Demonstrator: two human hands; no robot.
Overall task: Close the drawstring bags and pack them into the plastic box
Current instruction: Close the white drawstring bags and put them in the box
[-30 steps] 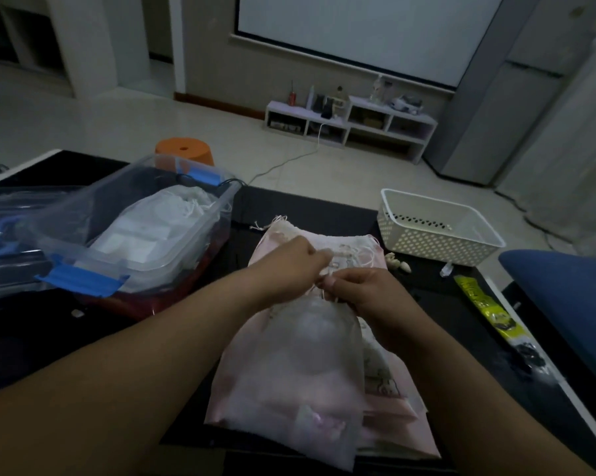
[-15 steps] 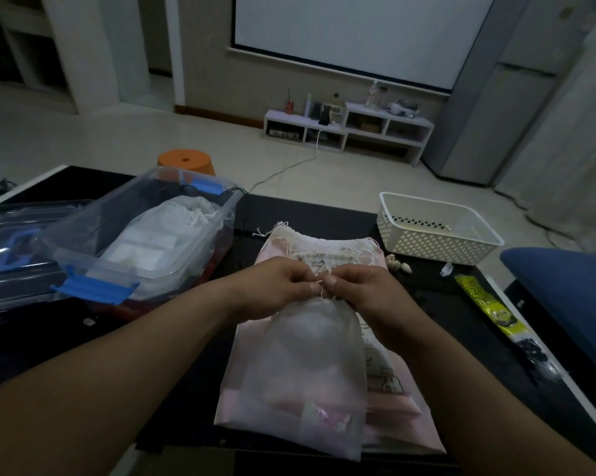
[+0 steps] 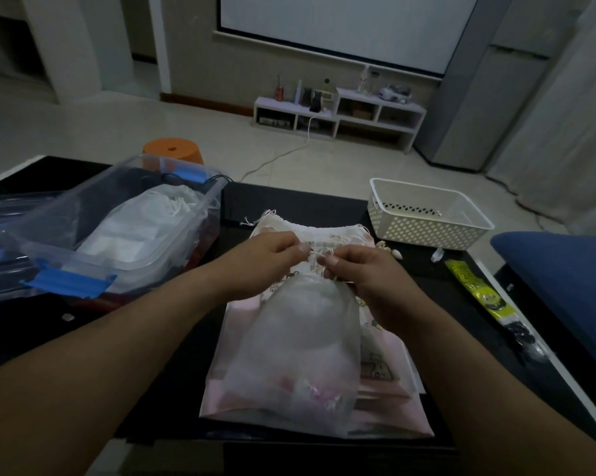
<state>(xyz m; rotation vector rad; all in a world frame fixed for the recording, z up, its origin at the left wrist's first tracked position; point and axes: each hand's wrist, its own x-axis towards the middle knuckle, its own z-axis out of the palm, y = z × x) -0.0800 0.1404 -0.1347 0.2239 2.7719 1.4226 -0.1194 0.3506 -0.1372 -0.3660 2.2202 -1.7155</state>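
A translucent white drawstring bag (image 3: 300, 352) lies on top of a pink printed drawstring bag (image 3: 389, 376) on the dark table. My left hand (image 3: 265, 255) and my right hand (image 3: 362, 269) meet at the white bag's gathered neck, each pinching its thin drawstring (image 3: 319, 259). To the left stands the clear plastic box (image 3: 173, 249) with blue latches, holding a white drawstring bag (image 3: 152, 214). Its clear lid (image 3: 1, 214) lies further left.
A white perforated basket (image 3: 427, 228) stands at the back right of the table. A yellow-green packet (image 3: 475, 290) lies along the right edge, small shells (image 3: 392, 252) by the basket. An orange stool (image 3: 173, 151) sits behind the box; a blue cushion (image 3: 564, 280) lies right.
My hands have stayed at the white bag's neck, working the drawstring; the fingertips have drawn slightly apart. The bag's neck looks more gathered than before.
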